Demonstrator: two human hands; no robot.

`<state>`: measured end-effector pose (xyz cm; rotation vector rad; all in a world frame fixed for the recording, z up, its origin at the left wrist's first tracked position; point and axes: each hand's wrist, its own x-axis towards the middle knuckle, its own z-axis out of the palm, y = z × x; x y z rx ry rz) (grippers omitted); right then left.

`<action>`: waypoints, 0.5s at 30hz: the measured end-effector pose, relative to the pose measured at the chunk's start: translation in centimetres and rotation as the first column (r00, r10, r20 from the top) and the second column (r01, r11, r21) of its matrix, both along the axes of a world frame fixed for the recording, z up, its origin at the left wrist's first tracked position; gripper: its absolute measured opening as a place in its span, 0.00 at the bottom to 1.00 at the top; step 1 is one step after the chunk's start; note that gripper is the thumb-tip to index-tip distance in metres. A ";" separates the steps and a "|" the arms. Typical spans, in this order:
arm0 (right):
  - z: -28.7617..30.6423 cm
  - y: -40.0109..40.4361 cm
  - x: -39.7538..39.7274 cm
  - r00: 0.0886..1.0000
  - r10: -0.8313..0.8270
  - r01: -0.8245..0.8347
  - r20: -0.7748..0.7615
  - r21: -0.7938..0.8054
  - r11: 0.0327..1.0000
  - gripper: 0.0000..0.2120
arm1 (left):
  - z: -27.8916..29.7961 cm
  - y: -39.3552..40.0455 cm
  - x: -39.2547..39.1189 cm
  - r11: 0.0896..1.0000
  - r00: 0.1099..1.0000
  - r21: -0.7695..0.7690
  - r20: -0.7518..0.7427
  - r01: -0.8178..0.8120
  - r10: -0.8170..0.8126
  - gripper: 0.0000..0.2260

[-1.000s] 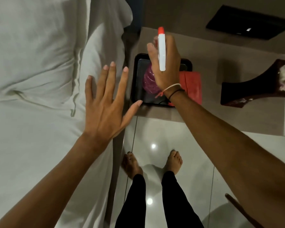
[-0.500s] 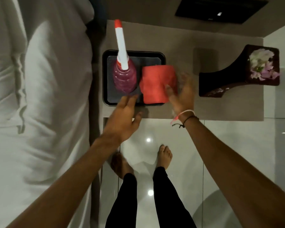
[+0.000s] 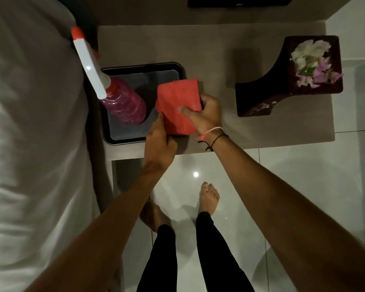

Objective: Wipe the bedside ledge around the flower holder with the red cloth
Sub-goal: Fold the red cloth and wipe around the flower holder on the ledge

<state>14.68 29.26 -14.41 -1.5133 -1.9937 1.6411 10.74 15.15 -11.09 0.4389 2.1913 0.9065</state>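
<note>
arms bare | right wrist bands [image 3: 214, 134] pink, black | leggings [image 3: 209, 249] black | barefoot

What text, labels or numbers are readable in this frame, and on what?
None readable.
Spray bottle: no label legible.
Red cloth, black tray, flower holder: no print visible.
Dark panel at top edge: small bright marks, too small to read.

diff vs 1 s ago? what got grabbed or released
The right hand let go of the spray bottle, which now stands in the black tray, then moved right and took hold of the red cloth. The left hand left the bed and grips the cloth's lower left edge. Flower holder and ledge unchanged.
</note>
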 end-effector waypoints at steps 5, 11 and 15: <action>0.6 -1.8 6.2 0.956 -0.293 0.254 -0.005 -0.482 0.839 0.18 | 1.6 -1.1 1.0 0.983 0.987 0.084 -0.044 0.160 -0.157 0.33; 2.5 -4.6 13.8 0.705 -0.706 0.434 -0.069 -0.746 0.505 0.15 | 4.6 -0.4 3.5 0.945 0.869 0.059 -0.414 0.322 -0.271 0.17; 3.3 -6.1 19.9 0.555 -0.827 0.413 -0.088 -0.834 0.366 0.24 | 9.5 5.1 4.3 0.887 0.691 0.041 -0.644 0.460 -0.328 0.19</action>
